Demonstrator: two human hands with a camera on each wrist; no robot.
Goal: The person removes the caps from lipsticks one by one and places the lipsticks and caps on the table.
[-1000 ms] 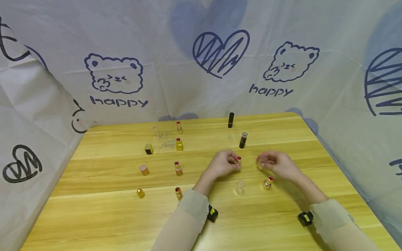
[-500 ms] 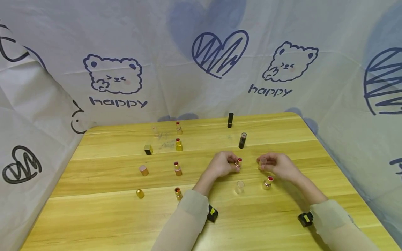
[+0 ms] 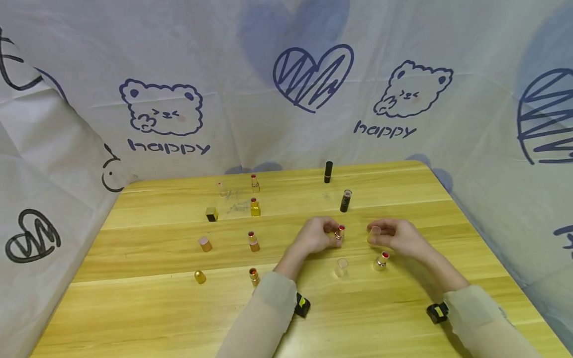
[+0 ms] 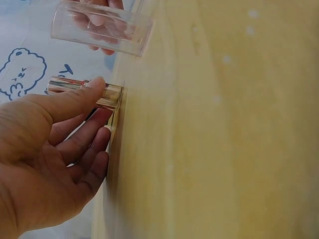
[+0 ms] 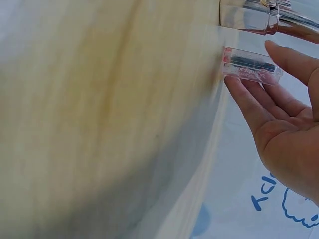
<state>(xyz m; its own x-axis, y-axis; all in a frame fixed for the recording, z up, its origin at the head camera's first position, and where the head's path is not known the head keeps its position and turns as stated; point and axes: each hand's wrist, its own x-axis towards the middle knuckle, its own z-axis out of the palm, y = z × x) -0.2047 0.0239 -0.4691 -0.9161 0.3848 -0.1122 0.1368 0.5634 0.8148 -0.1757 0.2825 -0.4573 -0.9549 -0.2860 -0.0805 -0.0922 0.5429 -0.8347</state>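
Note:
In the head view, my left hand (image 3: pixel 315 234) pinches a gold lipstick (image 3: pixel 340 232) with a red tip, upright at the table surface. The left wrist view shows the thumb laid across its shiny case (image 4: pixel 112 97). To its right, my right hand (image 3: pixel 396 233) is around a small clear cap (image 3: pixel 374 234) standing on the table. Its fingertips touch one side of the cap (image 5: pixel 251 65) in the right wrist view, while the thumb sits just off the other side. Nearer me stand another clear cap (image 3: pixel 341 268) and an uncapped red lipstick (image 3: pixel 381 261).
Several uncapped lipsticks, one a pink-collared lipstick (image 3: pixel 253 242), stand in a column left of my hands. Their caps, such as a gold cap (image 3: pixel 200 277) and a black-gold cap (image 3: pixel 212 214), lie further left. A black lipstick (image 3: pixel 329 172) and a dark clear-topped tube (image 3: pixel 346 201) stand behind.
The clear cap at my right hand has come down upright onto the table. The lipstick in my left hand has shifted slightly and settled.

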